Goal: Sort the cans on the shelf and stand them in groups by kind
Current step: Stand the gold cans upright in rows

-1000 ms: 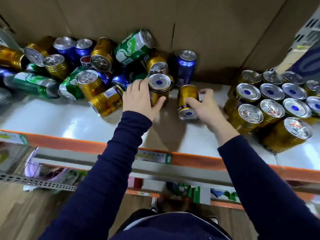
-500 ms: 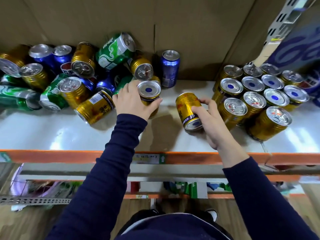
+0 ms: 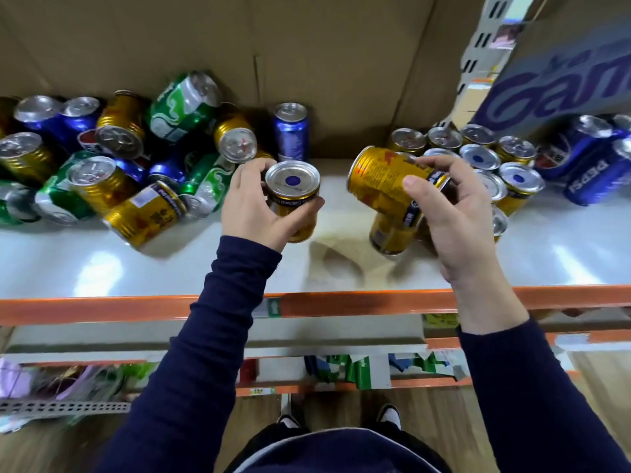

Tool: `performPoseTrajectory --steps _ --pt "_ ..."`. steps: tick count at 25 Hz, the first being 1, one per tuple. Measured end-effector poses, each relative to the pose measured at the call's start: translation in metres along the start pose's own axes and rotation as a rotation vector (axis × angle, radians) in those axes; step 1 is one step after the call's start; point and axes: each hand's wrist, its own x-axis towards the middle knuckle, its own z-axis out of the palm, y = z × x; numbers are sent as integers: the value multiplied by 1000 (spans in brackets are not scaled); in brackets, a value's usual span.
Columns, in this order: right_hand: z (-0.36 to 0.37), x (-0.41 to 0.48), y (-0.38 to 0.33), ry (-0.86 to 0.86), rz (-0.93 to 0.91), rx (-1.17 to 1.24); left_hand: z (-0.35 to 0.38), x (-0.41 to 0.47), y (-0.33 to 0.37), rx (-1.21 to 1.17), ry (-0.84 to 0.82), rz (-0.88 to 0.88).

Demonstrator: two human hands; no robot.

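Pile (image 3: 112,158): mixed cans jumbled at the left of the shelf (image 3: 170,268).
Left hand (image 3: 252,206): fingers wrap the upright gold can (image 3: 293,196), mid-shelf.
Right hand (image 3: 450,216): grips the tilted gold can (image 3: 386,179), just beside the standing gold group (image 3: 478,158).

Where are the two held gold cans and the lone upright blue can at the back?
upright held gold can (image 3: 293,181), head view, on its silver end.
tilted held gold can (image 3: 379,176), head view, on its gold side.
lone blue can (image 3: 291,139), head view, on its blue side.
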Motion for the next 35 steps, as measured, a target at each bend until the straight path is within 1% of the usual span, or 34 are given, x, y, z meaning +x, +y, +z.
performPoseTrajectory --steps 2,5,8,11,14,19,23,25,27,31,33,35 --pt "-29 7 -3 61 -37 -13 12 -5 23 -47 12 24" --pt "-75 17 -3 144 -82 -28 34 -12 60 -50 -1 46" --pt "-127 28 4 173 -132 -40 60 -22 96 -96 -34 54" --pt "-166 39 18 185 -182 -214 80 -32 123 -134 -48 60" --pt "-193 51 39 136 -169 -379 101 -41 144 -124 -57 54" --pt "-194 61 82 -74 -162 -558 120 -56 159 -100 -12 25" --pt "-195 61 108 -80 -153 -519 129 -64 170 -61 29 9" --pt "-204 61 118 -150 -103 -478 133 -64 176 -61 35 13" --pt "-217 57 128 -210 -108 -508 138 -62 186 -81 36 33" --pt "-248 58 141 -203 -162 -717 154 -48 210 -163 27 90" --pt "-265 61 148 -144 -199 -861 168 -40 221 -232 -2 103" --pt "-280 62 154 -53 -200 -940 186 -33 231 -321 -59 69"
